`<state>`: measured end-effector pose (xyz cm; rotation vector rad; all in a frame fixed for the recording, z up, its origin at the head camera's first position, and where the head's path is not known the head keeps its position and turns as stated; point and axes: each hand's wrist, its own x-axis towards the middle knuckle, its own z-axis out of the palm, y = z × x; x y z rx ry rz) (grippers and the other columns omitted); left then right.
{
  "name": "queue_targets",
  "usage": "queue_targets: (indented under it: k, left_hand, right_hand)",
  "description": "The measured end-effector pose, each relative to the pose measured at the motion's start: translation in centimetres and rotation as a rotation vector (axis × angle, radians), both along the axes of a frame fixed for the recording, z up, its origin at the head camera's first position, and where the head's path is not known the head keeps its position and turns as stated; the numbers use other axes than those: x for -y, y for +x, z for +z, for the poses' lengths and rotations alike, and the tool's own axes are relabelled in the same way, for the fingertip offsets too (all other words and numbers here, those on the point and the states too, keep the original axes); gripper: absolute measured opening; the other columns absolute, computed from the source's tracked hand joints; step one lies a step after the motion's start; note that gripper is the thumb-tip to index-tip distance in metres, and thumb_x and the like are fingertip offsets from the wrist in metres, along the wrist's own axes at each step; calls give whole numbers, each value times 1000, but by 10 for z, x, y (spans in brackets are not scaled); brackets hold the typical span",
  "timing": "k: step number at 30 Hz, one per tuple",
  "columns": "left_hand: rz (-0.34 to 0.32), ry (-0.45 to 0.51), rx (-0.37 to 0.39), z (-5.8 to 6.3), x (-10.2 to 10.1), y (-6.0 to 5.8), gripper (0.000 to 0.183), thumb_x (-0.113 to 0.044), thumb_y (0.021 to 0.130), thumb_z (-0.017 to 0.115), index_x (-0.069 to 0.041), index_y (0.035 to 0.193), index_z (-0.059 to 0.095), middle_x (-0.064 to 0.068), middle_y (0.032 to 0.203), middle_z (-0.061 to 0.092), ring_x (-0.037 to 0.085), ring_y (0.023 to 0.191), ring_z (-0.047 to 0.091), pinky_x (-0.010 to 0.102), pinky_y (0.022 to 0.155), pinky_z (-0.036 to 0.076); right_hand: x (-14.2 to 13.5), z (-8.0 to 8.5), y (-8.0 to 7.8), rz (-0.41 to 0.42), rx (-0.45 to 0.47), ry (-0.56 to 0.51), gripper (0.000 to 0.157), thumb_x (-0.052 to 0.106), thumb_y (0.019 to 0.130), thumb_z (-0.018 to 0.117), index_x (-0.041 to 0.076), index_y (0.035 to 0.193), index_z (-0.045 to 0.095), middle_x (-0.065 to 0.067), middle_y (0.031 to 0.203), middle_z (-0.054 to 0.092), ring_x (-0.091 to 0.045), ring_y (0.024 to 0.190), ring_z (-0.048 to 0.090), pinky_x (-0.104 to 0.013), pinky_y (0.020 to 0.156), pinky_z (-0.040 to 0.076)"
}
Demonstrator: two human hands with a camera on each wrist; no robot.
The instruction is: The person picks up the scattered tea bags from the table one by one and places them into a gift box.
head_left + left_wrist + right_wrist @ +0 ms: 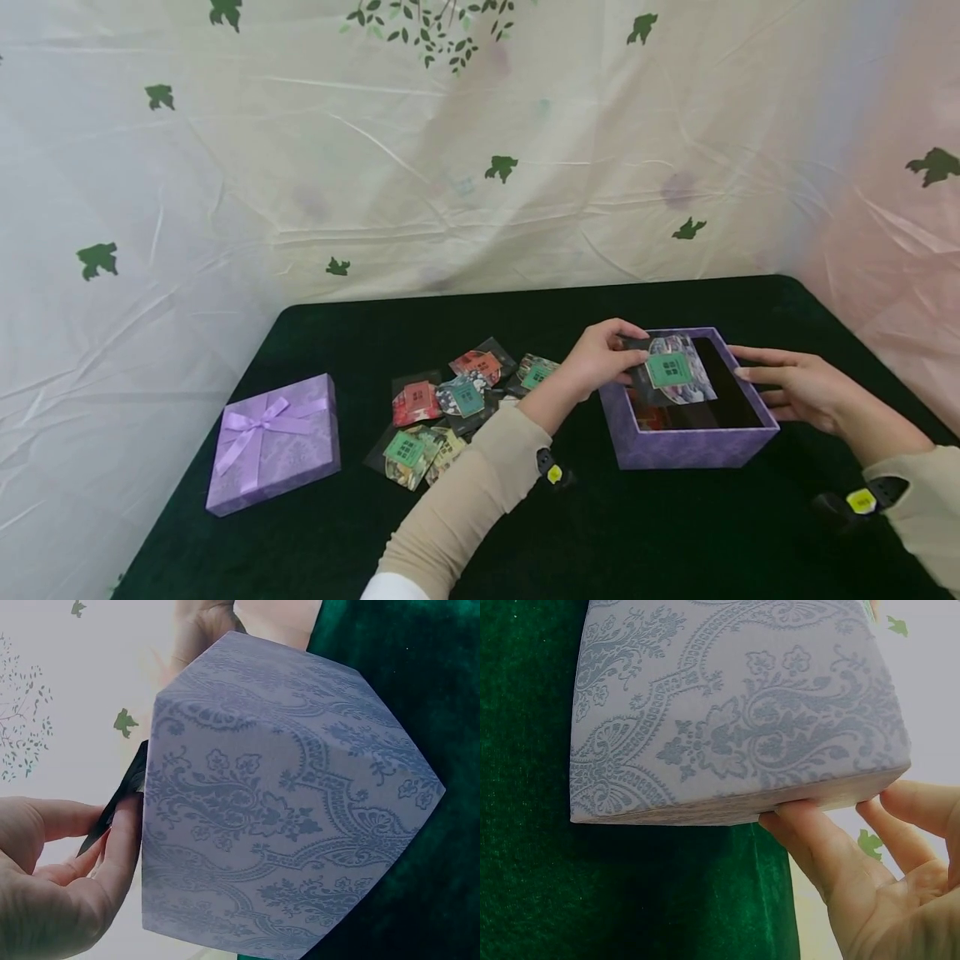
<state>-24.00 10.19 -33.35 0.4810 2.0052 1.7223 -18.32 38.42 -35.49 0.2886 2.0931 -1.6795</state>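
My left hand (592,360) pinches a flat dark packet (697,379) with a green label and a patterned picture, between thumb and fingers. The packet lies over the opening of the purple box (686,451), near its left rim. In the left wrist view, the packet (120,796) shows edge-on beside the box's patterned wall (247,795). From the other side, my right hand (810,390) touches the box's right wall with extended fingers (810,832). Reddish and dark contents (651,418) show inside the box, partly covered by the packet.
Left of the box, several similar packets (468,396) with red, green and teal labels overlap in a loose pile, partly behind my left arm. A purple lid (300,454) with a ribbon bow lies at the far left of the dark green tabletop (585,533). A pale leaf-printed curtain (420,250) stands behind.
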Motion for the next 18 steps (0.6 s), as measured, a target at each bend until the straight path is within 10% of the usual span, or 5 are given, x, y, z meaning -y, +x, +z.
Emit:
queue_targets:
  k: [18]
  left_hand:
    - [-102,-152,-161,3,-7,5,20,-8,92,62,-8,112,63,5,87,57,9,69,55,21,59,54]
  right_hand:
    - [5,5,3,-9,-9,5,25,28,98,53,51,102,58,13,100,61,-20,96,66,-44,84,55]
